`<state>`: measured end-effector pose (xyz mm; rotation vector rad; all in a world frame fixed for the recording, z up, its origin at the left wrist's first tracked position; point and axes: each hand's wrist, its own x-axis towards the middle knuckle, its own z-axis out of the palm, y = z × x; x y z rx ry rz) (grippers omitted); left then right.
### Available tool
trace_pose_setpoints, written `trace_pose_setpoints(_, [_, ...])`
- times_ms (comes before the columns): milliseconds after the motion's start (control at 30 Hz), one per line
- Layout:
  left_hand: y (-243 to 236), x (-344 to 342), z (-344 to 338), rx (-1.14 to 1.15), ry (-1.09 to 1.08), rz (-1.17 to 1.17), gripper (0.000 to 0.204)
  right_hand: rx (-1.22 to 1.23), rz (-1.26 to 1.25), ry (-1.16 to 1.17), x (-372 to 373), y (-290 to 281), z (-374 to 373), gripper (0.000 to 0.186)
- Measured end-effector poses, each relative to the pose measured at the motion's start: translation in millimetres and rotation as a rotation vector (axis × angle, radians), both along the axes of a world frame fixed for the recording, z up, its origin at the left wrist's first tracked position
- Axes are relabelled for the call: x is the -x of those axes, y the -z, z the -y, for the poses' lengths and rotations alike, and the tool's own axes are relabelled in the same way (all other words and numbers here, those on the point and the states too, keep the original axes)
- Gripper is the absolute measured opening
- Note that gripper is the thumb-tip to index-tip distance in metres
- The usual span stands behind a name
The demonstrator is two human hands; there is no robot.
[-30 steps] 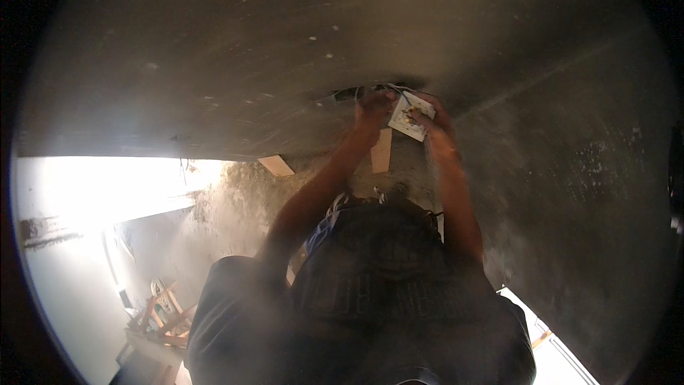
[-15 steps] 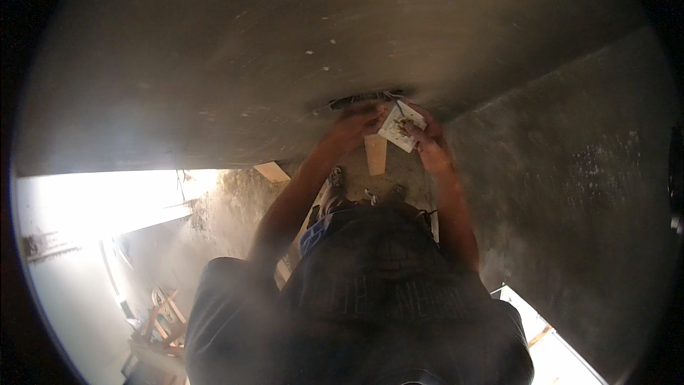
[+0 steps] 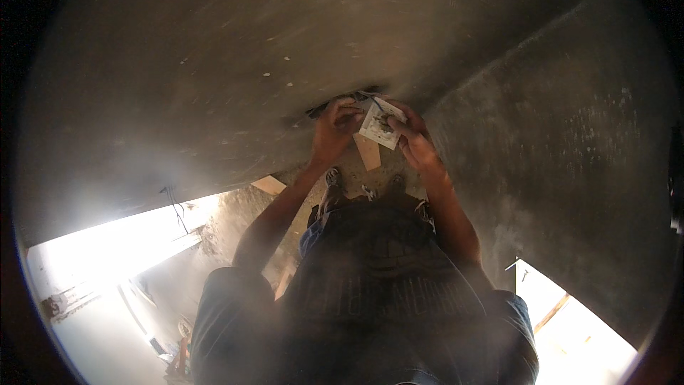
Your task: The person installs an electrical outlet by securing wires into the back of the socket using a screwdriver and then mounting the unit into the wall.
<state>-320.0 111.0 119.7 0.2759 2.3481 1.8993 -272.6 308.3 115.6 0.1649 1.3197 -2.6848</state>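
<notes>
My right hand (image 3: 417, 139) grips a white square plate (image 3: 375, 132), probably an electrical fitting, with its back showing and the thumb over the small fittings in its middle. My left hand (image 3: 335, 127) is just left of the plate with its fingers curled; what is pinched in them, if anything, is too small to make out. Above both hands a dark oblong opening (image 3: 315, 110) is cut in the grey plastered wall (image 3: 242, 71), and thin wires (image 3: 368, 93) run from it toward the plate.
A second wall (image 3: 556, 142) meets this one at the right. Below lie wooden boards (image 3: 368, 154) (image 3: 268, 185) on the dusty floor (image 3: 390, 165), with my feet (image 3: 333, 178). Bright openings (image 3: 114, 242) (image 3: 563, 321) are at lower left and right; wires (image 3: 174, 203) hang near the left one.
The view has shifted and tilted, so the walls and openings sit differently. Both hands, with the plate still in the right one, appear further left in the picture; more of my feet shows.
</notes>
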Motion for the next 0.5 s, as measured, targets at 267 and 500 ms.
trace_pose_setpoints(267, [-27.1,33.0,24.6,0.564,0.401,-0.662,0.031,-0.025,0.015,-0.053,5.1,8.7,-6.0,0.047])
trace_pose_setpoints(500, [-25.3,46.2,23.1,0.899,0.621,-0.738,0.049,-0.050,-0.023,-0.059,8.2,10.9,-6.6,0.045])
